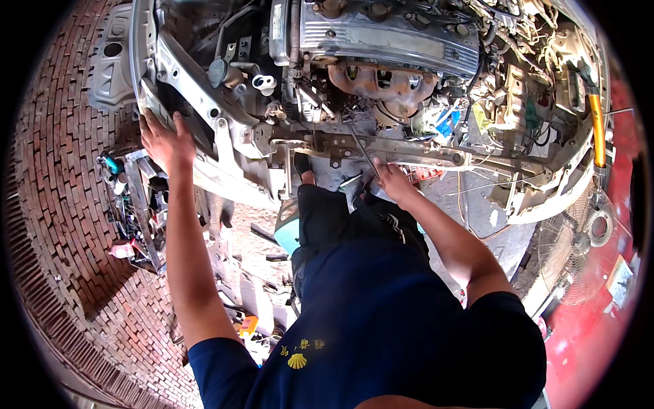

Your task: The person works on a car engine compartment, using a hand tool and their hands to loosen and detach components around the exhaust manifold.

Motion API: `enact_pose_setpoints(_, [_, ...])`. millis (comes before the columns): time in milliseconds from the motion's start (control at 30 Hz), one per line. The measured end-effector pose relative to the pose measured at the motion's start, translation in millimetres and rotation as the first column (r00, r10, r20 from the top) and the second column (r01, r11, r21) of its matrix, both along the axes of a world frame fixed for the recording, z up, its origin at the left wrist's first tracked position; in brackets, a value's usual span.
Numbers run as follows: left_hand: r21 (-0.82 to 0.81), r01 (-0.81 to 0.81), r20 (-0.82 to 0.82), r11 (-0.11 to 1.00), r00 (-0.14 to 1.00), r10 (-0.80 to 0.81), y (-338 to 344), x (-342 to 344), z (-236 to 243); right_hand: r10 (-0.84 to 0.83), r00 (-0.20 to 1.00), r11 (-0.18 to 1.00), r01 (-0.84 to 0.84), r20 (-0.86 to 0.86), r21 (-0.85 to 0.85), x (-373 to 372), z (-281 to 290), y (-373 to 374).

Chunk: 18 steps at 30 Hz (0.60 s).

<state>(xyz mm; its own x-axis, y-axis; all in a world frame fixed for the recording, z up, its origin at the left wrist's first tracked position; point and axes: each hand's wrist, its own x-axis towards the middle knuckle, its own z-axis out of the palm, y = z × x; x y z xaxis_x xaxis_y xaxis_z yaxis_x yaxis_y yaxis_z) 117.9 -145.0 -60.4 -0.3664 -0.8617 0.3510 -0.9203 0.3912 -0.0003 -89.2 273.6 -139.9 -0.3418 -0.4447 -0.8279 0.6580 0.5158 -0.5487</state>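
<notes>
My left hand (167, 140) lies on the bare metal front frame (197, 160) of a car body, fingers stretched out and holding nothing. My right hand (395, 180) is closed around the lower end of a long thin metal rod (361, 148). The rod slants up past the front crossmember (422, 151) toward the engine bay, and its kind is not clear. Its far tip sits below the rusty exhaust manifold (388, 83), where I cannot make out what it touches. Behind the manifold is the engine (388, 44) with its ribbed silver cover.
At the right are an orange-handled tool (598, 129) on the car's edge and a round wire-caged fan (569, 249). A red tray (429, 173) sits beyond my right hand. Scattered parts and a metal rack (142, 198) stand on the brick ground (68, 225) at left.
</notes>
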Motion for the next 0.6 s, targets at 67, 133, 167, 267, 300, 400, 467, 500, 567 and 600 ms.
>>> enact_pose_setpoints(67, [-0.018, -0.016, 0.036, 1.000, 0.999, 0.016, -2, 3, -1, 0.264, 0.950, 0.962, -0.247, -0.165, 0.118, 5, -88, 47])
enact_pose_setpoints(133, [0.021, -0.007, -0.020, 1.000, 1.000, 0.008, 2, 0, 0, 0.620, 0.475, 0.782, -0.440, -0.624, 0.442, 5, -140, 64])
enact_pose_setpoints(167, [-0.028, 0.045, -0.074, 0.999, 0.996, -0.047, -3, 5, -1, 0.623, 0.472, 0.779, -0.448, -0.624, 0.439, 6, -159, 60])
enact_pose_setpoints(267, [-0.249, 0.314, -0.306, 0.916, 0.872, -0.382, 20, -6, -3, 0.453, 0.494, 0.891, -0.284, -0.742, 0.356, -4, -203, 51])
enact_pose_setpoints(300, [-0.297, 0.363, -0.412, 0.883, 0.786, -0.461, 49, -15, 4, 0.391, 0.533, 0.918, -0.280, -0.750, 0.279, -12, -211, 43])
enact_pose_setpoints(400, [-0.180, 0.529, -0.676, 0.829, 0.546, -0.495, 177, -1, -24, 0.349, 0.574, 0.933, -0.286, -0.740, 0.217, -18, -197, -13])
enact_pose_setpoints(467, [0.183, 0.701, -0.823, 0.689, 0.492, -0.282, 266, -33, -63, 0.221, 0.600, 0.964, -0.255, -0.769, 0.078, -30, -193, -41])
enact_pose_setpoints(500, [0.322, 0.737, -0.859, 0.595, 0.491, -0.143, 296, -54, -89, 0.172, 0.602, 0.972, -0.232, -0.780, 0.036, -35, -194, -48])
enact_pose_setpoints(567, [0.472, 0.745, -0.871, 0.471, 0.478, 0.117, 319, -97, -138, 0.145, 0.507, 0.975, -0.222, -0.850, 0.034, -45, -207, -56])
enact_pose_setpoints(600, [0.532, 0.722, -0.847, 0.443, 0.467, 0.255, 320, -118, -161, 0.104, 0.404, 0.979, -0.203, -0.909, 0.021, -51, -218, -60])
